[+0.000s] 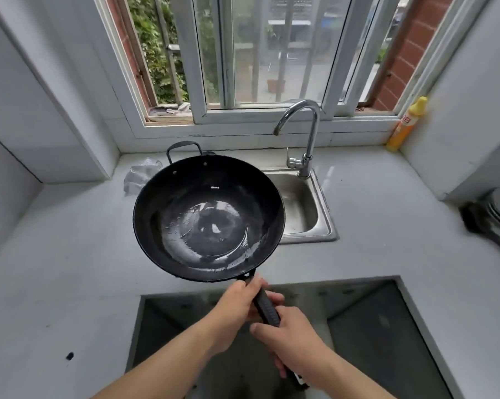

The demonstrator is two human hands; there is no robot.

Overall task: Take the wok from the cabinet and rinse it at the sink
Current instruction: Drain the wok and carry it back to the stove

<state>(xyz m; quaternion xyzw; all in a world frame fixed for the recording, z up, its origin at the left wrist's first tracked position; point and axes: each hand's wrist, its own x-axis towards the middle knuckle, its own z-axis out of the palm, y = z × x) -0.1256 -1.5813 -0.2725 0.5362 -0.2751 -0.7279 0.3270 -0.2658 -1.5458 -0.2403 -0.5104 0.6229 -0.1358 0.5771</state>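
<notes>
A black wok [208, 217] hangs in the air over the left part of the steel sink [303, 208], with a shallow pool of water glistening in its bottom. Its long black handle [267, 309] points back toward me. My left hand [237, 306] grips the handle close to the bowl, and my right hand [294, 341] grips it farther back. The chrome tap [306, 133] curves over the sink behind the wok, and I see no water running from it.
A yellow dish-soap bottle [407, 125] stands at the right end of the window sill. Crumpled clear plastic [140, 174] lies on the white counter left of the wok. A dark cutout [271, 341] opens in the counter below my hands. A stove part [499, 214] sits far right.
</notes>
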